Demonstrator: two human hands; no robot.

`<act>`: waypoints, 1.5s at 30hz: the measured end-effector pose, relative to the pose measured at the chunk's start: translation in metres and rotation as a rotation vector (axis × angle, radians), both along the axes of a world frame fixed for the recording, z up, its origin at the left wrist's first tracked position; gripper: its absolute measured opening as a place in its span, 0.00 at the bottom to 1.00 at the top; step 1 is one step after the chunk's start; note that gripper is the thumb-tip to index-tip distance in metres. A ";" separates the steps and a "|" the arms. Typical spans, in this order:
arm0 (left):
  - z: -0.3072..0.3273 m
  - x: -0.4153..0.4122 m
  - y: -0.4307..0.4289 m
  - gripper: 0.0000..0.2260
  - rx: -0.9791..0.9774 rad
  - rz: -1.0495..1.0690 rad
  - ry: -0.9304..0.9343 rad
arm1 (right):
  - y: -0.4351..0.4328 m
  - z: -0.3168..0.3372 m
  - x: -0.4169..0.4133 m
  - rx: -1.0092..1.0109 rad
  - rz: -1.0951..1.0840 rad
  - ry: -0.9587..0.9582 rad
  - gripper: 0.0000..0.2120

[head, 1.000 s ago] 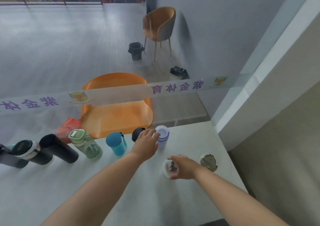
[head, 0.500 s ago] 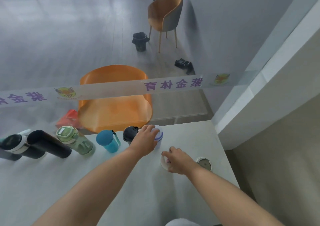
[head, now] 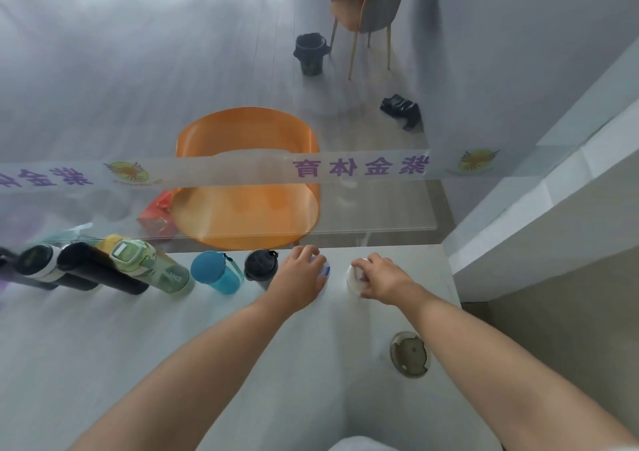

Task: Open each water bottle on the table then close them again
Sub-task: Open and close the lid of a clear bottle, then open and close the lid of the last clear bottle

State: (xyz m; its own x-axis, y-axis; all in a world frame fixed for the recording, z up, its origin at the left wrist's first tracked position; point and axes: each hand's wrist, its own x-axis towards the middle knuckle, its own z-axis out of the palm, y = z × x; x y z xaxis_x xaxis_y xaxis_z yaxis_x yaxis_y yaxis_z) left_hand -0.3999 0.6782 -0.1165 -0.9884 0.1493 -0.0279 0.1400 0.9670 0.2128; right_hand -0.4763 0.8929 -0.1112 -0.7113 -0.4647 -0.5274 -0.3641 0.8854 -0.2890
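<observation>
My left hand (head: 301, 277) is wrapped over the top of a white bottle with a blue band (head: 325, 272) at the table's far edge, hiding most of it. Just to its right, my right hand (head: 380, 277) grips a white bottle (head: 352, 277) from the side. Left of them a row of bottles stands along the far edge: a black-lidded cup (head: 260, 266), a blue bottle (head: 214, 274), a green clear bottle (head: 148, 265), a tall black flask (head: 96, 270) and a black-and-white flask (head: 36, 264).
The white table (head: 173, 347) ends against a glass partition with a printed strip (head: 345, 168). A round cable grommet (head: 408, 353) sits in the tabletop near my right forearm. Behind the glass stand an orange chair (head: 247, 181) and a wall corner at right.
My right hand has carried the white bottle from nearer me up to the far edge beside the blue-banded bottle. My left hand stays on that bottle. The view has tilted down.
</observation>
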 end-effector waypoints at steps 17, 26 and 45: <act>0.008 0.001 0.008 0.18 0.007 0.048 -0.082 | -0.005 -0.004 -0.006 0.062 -0.019 0.020 0.32; 0.013 0.007 0.017 0.19 0.023 -0.054 -0.098 | 0.028 0.018 0.030 -0.016 -0.131 0.138 0.42; 0.011 0.002 0.097 0.25 0.010 -0.279 -0.131 | 0.096 0.002 0.134 0.038 -0.232 -0.038 0.35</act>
